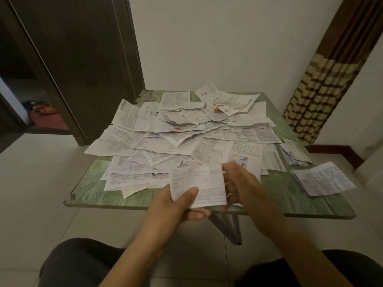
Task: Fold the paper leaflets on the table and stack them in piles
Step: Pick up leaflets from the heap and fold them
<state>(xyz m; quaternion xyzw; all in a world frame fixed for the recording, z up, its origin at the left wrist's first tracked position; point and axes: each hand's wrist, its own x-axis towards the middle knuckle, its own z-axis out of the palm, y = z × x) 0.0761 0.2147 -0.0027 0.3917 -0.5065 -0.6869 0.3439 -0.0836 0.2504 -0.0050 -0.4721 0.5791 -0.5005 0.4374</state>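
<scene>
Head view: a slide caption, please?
Left hand and right hand hold a leaflet over a table heaped with loose leaflets, folded piles at right.

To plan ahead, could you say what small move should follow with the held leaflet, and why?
Probably set the leaflet, which looks folded and is gripped by the left hand and right hand, on the folded pile at the table's right edge.

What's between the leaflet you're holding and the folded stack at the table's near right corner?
In the head view: the right hand at the edge of the held leaflet, then only bare green table up to the folded stack.
</scene>
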